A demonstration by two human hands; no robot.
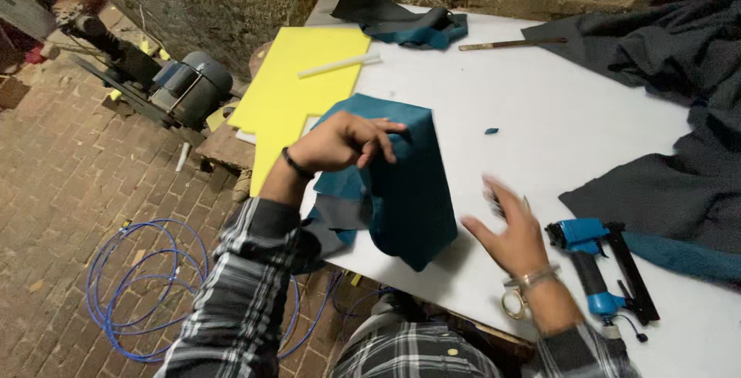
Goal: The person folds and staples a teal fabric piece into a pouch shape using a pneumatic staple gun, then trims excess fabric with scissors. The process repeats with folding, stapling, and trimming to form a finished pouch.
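My left hand [345,142] grips the top edge of a block covered in teal fabric [405,193], which stands upright near the front edge of a white table [525,116]. A grey underside of the fabric shows at its lower left. My right hand [505,227] hovers just right of the block, fingers spread and blurred, holding nothing. A blue and black pneumatic staple gun [598,262] lies on the table just right of that hand.
A yellow foam sheet [297,85] with a white stick [340,65] lies at the table's left. Dark grey fabric [671,116] covers the right side. A teal and black fabric bundle [409,23] sits at the back. A blue hose [147,285] coils on the brick floor beside a motor [189,85].
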